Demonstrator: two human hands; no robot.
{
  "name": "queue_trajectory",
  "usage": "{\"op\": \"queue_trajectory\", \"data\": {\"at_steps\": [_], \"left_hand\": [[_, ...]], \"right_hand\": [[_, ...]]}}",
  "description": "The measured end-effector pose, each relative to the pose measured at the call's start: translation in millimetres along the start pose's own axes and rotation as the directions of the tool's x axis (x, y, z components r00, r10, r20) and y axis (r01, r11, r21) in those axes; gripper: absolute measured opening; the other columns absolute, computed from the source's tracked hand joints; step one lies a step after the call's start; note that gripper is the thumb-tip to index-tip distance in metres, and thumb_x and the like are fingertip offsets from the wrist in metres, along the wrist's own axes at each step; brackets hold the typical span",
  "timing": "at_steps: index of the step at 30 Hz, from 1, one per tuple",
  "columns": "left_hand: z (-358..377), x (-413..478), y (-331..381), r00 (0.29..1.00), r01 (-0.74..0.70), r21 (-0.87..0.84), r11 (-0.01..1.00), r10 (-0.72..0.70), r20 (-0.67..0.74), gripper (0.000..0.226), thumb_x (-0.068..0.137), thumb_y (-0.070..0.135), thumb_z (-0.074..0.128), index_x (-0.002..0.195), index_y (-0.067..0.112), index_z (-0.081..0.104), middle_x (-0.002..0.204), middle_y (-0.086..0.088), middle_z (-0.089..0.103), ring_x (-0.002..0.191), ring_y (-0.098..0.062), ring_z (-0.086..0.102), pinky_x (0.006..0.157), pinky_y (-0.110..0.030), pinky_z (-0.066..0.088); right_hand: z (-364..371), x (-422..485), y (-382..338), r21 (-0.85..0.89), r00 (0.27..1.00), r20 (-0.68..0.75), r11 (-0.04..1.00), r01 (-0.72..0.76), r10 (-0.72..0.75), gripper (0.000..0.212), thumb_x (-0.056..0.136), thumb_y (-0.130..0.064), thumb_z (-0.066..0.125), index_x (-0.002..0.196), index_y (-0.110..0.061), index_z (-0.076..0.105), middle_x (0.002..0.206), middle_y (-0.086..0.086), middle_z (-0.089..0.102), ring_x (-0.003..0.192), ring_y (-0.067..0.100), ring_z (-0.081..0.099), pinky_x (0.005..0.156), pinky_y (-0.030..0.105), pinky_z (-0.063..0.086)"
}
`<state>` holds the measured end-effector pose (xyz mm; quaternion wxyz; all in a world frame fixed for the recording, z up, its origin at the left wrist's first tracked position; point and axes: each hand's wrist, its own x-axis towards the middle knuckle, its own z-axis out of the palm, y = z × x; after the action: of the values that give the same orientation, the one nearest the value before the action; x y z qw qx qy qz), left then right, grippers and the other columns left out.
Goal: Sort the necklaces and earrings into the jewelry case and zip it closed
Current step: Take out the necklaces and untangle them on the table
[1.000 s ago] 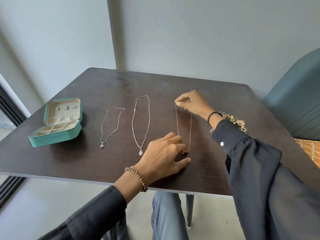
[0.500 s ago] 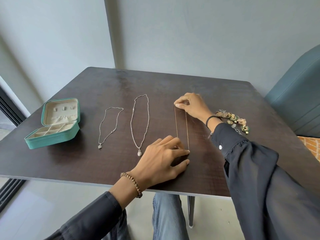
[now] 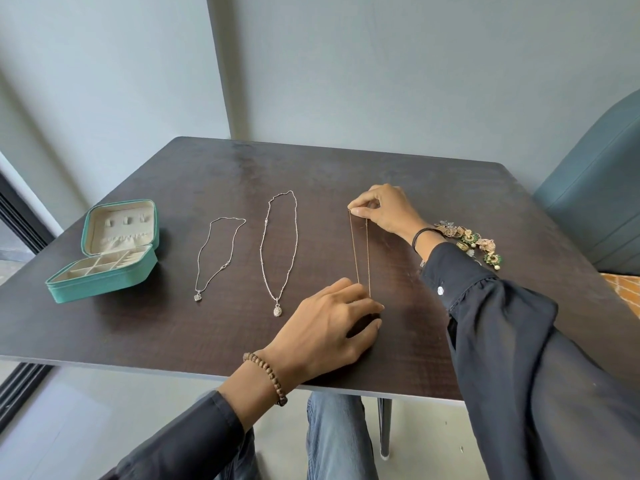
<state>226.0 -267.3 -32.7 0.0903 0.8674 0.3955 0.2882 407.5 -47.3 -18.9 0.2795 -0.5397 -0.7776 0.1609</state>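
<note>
A thin gold necklace [image 3: 360,251] lies stretched in a narrow loop on the dark table [image 3: 346,168]. My right hand [image 3: 384,209] pinches its far end, and my left hand [image 3: 329,323] rests over its near end with fingers curled, hiding the pendant. Left of it lie a long silver necklace [image 3: 280,251] with an oval pendant and a shorter silver necklace [image 3: 216,258]. The teal jewelry case [image 3: 104,275] stands open at the table's left, lid up, its compartments showing. A pile of gold and green earrings [image 3: 474,244] sits behind my right wrist.
A teal upholstered chair [image 3: 595,188] stands at the table's right. Grey walls rise close behind the table. A dark window frame [image 3: 17,223] runs along the left. My knees in jeans [image 3: 336,438] are under the near table edge.
My right hand has lowered the gold necklace's far end from above the table down to the surface, narrowing the loop. My left hand stayed over the near end.
</note>
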Motion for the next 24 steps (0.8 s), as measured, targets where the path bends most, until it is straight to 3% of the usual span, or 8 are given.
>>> {"op": "queue_trajectory", "data": {"at_steps": [3, 11, 16, 20, 24], "left_hand": [[0, 0, 1, 1.0, -0.014, 0.012, 1.0, 0.014, -0.003, 0.024, 0.098, 0.033, 0.057, 0.11, 0.019, 0.073, 0.098, 0.006, 0.065, 0.094, -0.014, 0.056, 0.077, -0.029, 0.051], [2, 5, 1, 0.999, -0.017, 0.051, 0.999, 0.018, -0.029, 0.023, 0.1, 0.032, 0.055, 0.107, 0.019, 0.072, 0.095, 0.005, 0.063, 0.092, -0.015, 0.056, 0.071, -0.03, 0.051], [2, 7, 2, 1.0, -0.01, 0.056, 0.998, 0.012, -0.025, 0.024, 0.1, 0.032, 0.053, 0.105, 0.02, 0.072, 0.095, 0.005, 0.062, 0.093, -0.015, 0.056, 0.065, -0.035, 0.052], [-5, 6, 2, 0.997, 0.011, 0.06, 0.998, -0.006, -0.081, 0.023, 0.098, 0.03, 0.053, 0.104, 0.021, 0.074, 0.095, 0.006, 0.062, 0.093, -0.013, 0.057, 0.057, -0.032, 0.05], [-23, 1, -6, 0.992, 0.049, 0.109, 0.993, -0.036, -0.12, 0.029, 0.097, 0.034, 0.048, 0.103, 0.023, 0.074, 0.095, 0.006, 0.064, 0.092, -0.015, 0.059, 0.063, -0.029, 0.047]], "right_hand": [[0, 3, 2, 0.047, 1.0, 0.008, 0.999, -0.025, 0.025, 0.01, 0.083, -0.019, 0.083, 0.093, -0.021, 0.083, 0.084, -0.008, 0.071, 0.071, 0.006, 0.055, 0.068, 0.009, 0.04], [-1, 6, 4, -0.012, 0.999, 0.031, 1.0, 0.029, -0.028, 0.01, 0.087, -0.021, 0.079, 0.097, -0.022, 0.083, 0.086, -0.003, 0.067, 0.068, 0.005, 0.054, 0.073, 0.021, 0.044], [-7, 4, -1, -0.081, 0.997, 0.072, 0.996, 0.041, -0.035, 0.011, 0.092, -0.025, 0.073, 0.098, -0.021, 0.082, 0.093, -0.001, 0.068, 0.079, 0.014, 0.059, 0.082, 0.03, 0.051], [-10, 1, -12, -0.119, 0.999, 0.016, 0.992, 0.04, -0.038, 0.01, 0.093, -0.027, 0.069, 0.09, -0.023, 0.078, 0.091, -0.002, 0.067, 0.081, 0.017, 0.063, 0.083, 0.031, 0.051], [-9, 3, -35, -0.107, 0.998, 0.016, 0.992, 0.066, -0.065, 0.01, 0.092, -0.027, 0.069, 0.089, -0.023, 0.077, 0.087, -0.01, 0.067, 0.082, 0.015, 0.065, 0.081, 0.03, 0.051]]}}
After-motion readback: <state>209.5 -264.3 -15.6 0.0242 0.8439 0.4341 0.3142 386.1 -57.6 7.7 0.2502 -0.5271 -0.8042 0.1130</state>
